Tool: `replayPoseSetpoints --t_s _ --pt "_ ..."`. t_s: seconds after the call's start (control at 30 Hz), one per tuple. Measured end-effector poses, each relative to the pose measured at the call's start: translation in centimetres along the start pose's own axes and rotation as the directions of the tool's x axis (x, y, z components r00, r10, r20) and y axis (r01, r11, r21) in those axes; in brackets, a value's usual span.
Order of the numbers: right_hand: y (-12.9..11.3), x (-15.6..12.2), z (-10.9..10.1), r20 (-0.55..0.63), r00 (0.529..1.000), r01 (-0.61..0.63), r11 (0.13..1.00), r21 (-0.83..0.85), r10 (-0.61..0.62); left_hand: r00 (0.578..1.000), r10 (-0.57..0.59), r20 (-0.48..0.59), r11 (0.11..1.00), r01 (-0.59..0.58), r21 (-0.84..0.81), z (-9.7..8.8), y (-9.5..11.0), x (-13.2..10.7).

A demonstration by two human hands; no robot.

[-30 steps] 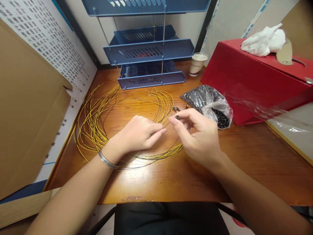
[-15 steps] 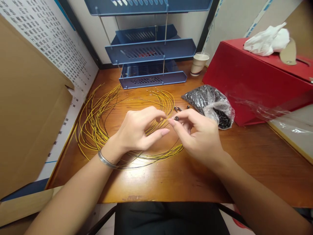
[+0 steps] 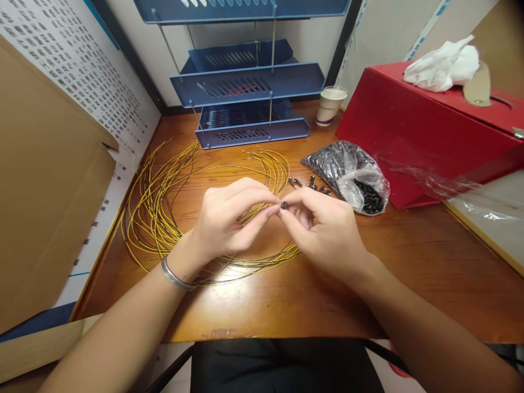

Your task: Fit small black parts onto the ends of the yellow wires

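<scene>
My left hand (image 3: 227, 218) is raised over a loose coil of yellow wires (image 3: 164, 213) on the wooden desk (image 3: 409, 273), its fingers pinched on the end of one yellow wire. My right hand (image 3: 323, 229) meets it fingertip to fingertip, pinching a small dark metal part (image 3: 283, 205) between thumb and forefinger. The wire end and the small part touch at the fingertips. A few more small dark parts (image 3: 313, 185) lie loose on the desk just beyond my right hand.
A plastic bag (image 3: 347, 172) of small black parts lies right of the wires. Behind stand a blue stacked paper tray (image 3: 249, 103), a paper cup (image 3: 329, 106) and a red box (image 3: 429, 131) with white tissue on top. Cardboard (image 3: 45, 191) leans at the left.
My left hand lifted off the wires, picked up a wire end and moved right. My right hand brought the small part slightly left and down until both sets of fingertips met.
</scene>
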State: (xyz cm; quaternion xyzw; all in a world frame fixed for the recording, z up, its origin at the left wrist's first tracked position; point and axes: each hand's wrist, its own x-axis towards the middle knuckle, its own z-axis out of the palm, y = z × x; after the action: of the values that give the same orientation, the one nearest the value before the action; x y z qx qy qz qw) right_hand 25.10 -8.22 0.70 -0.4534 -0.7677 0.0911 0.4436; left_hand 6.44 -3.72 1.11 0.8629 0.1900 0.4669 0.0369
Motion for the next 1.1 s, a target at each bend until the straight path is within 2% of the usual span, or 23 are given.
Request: replayPoseSetpoints --t_s 0.3,0.6,0.87,1.1 --pt "-0.20 0.00 0.00 -0.014 1.000 0.022 1.000 -0.006 -0.023 0.998 -0.062 -0.007 0.996 0.061 -0.060 -0.07 0.29 0.17" --pt "-0.88 0.03 -0.06 -0.067 0.979 -0.175 0.965 0.196 0.191 0.985 -0.150 -0.087 0.986 0.143 -0.081 -0.01 0.44 0.25" --pt "-0.93 -0.15 -0.10 -0.011 0.979 -0.191 0.933 0.304 0.203 0.988 -0.101 -0.120 0.993 0.092 -0.077 -0.04 0.40 0.34" --pt "-0.92 0.20 -0.21 0.040 0.981 -0.194 0.942 0.275 0.190 0.990 -0.092 -0.111 0.991 0.080 -0.111 -0.02 0.23 0.32"
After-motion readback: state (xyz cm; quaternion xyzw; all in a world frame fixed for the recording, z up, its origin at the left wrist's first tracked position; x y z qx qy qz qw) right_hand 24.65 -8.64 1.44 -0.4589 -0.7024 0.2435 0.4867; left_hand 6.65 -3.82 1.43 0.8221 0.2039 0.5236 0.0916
